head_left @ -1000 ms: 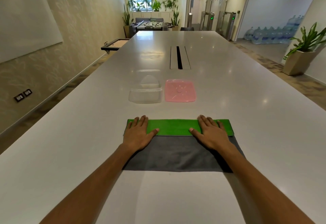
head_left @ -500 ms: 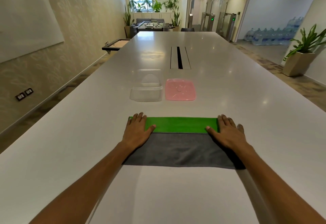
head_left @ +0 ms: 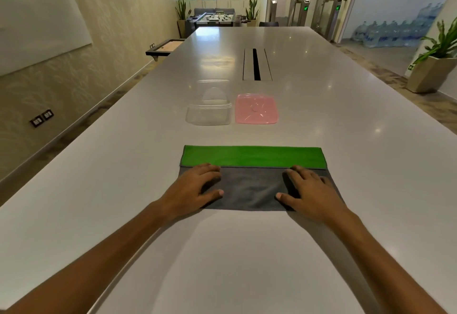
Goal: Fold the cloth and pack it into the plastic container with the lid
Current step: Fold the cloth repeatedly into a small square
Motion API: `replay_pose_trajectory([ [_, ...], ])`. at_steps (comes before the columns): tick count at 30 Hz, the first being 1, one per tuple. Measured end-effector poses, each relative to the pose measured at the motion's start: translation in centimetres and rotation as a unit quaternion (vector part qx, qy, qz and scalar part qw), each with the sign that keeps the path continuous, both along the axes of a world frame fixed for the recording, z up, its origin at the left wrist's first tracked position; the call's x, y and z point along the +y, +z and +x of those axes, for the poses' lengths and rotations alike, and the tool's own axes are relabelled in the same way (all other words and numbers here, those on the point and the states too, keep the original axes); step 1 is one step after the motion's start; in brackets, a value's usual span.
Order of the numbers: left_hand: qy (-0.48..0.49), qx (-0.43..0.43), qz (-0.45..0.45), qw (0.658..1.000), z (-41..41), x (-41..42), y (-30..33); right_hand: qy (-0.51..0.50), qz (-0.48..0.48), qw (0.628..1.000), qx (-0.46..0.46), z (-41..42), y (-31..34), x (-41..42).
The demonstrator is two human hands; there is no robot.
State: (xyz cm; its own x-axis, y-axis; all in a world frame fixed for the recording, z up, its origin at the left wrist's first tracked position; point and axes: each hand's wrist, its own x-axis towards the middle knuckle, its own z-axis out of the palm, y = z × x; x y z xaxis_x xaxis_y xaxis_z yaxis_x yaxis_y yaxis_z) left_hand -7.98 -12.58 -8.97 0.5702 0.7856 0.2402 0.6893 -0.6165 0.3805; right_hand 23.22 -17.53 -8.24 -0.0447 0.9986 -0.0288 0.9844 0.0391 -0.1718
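Note:
A cloth [head_left: 252, 185], grey with a green band along its far edge, lies flat and folded on the white table [head_left: 346, 140] in front of me. My left hand [head_left: 195, 191] rests palm down on the grey part near the cloth's left end, fingers spread. At the right end my right hand [head_left: 310, 192] lies flat the same way. Neither hand holds anything. Beyond the cloth stands a clear plastic container [head_left: 209, 111], open on top, with its pink lid [head_left: 256, 109] lying flat on the table just to its right.
A cable slot [head_left: 256, 64] is set into the table behind the lid. The table's left edge runs along a wall with a low side table [head_left: 164, 49]. A potted plant [head_left: 435, 66] stands on the floor at the right.
Both hands have slid toward me from the green band onto the grey part of the cloth. The green band now lies fully uncovered. The cloth stays flat.

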Motion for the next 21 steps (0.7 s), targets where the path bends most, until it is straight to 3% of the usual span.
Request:
replay_pose_trajectory([
  [8, -0.055, 0.049, 0.074, 0.995, -0.5, -2.4, -0.4, 0.013, 0.038, 0.998, 0.055, -1.0, 0.6, -3.4],
  [21, -0.011, 0.015, 0.019, 1.000, -6.0, -2.8, -0.5, 0.004, 0.088, 0.987, 0.136, 2.1, -0.3, -5.3],
])
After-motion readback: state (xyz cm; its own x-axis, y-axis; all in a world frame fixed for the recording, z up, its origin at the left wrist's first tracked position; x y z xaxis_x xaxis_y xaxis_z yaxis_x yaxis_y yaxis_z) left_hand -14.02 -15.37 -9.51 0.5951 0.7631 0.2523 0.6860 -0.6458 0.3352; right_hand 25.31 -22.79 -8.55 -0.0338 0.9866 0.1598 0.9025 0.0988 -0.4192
